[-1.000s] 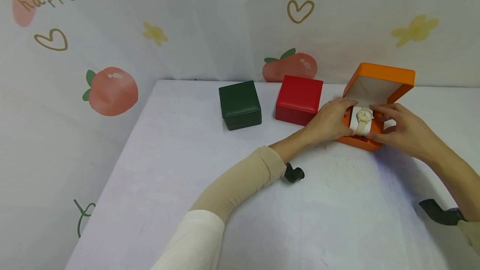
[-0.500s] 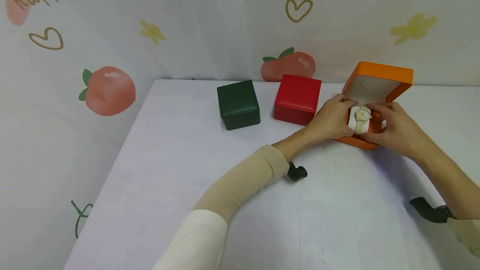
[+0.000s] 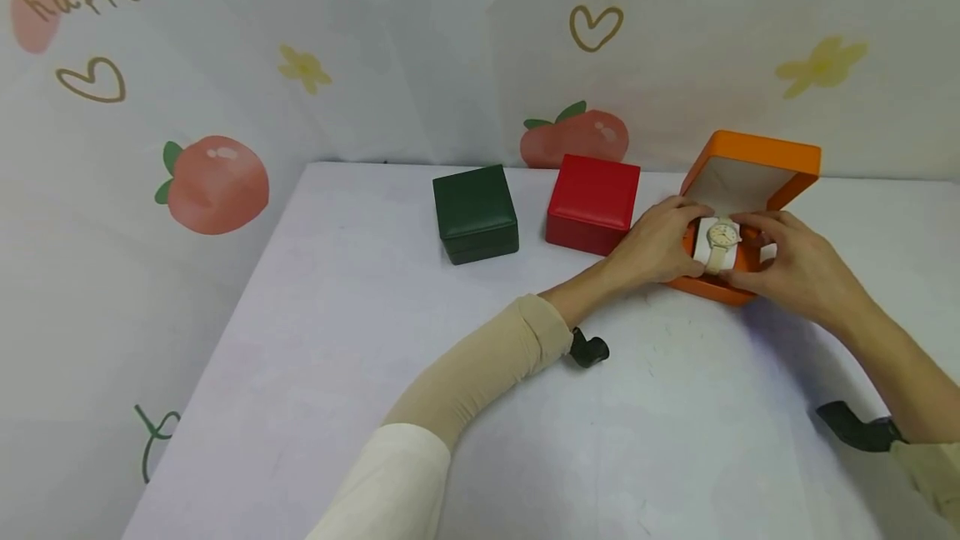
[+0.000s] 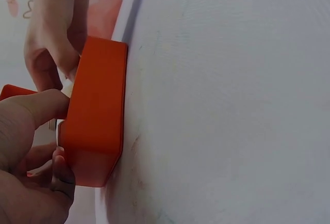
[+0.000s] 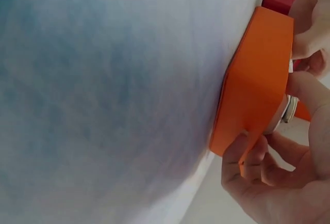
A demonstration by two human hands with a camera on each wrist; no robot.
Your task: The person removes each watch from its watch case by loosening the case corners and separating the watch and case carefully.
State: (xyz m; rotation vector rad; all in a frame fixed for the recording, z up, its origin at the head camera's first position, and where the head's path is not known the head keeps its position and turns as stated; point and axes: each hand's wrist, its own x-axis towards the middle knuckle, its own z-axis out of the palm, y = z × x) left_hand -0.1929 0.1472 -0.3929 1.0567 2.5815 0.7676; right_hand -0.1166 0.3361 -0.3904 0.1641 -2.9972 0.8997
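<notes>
In the head view an orange watch box (image 3: pixel 765 148) stands on the table at the right with its lid raised. Inside it a wristwatch (image 3: pixel 722 235) with a cream strap and pale dial is wrapped round a white cushion (image 3: pixel 703 240). My left hand (image 3: pixel 651 247) pinches the cushioned watch from the left, thumb in front and fingers behind. From the other side my right hand (image 3: pixel 806 273) grips it the same way. In the right wrist view some right fingers (image 5: pixel 252 162) curl against the box's side wall. The box front (image 4: pixel 98 100) partly hides the watch in the left wrist view.
A closed red box (image 3: pixel 595 198) sits just left of the left hand, with a closed dark green box (image 3: pixel 477 211) farther left. Black curved pieces show by the left sleeve (image 3: pixel 588 350) and the right wrist (image 3: pixel 858 427). A printed cloth backdrop (image 3: pixel 412 48) rises behind the table.
The right hand has shifted slightly left at the watch. The left hand, watch and box look nearly unchanged; the whole head view has moved a little.
</notes>
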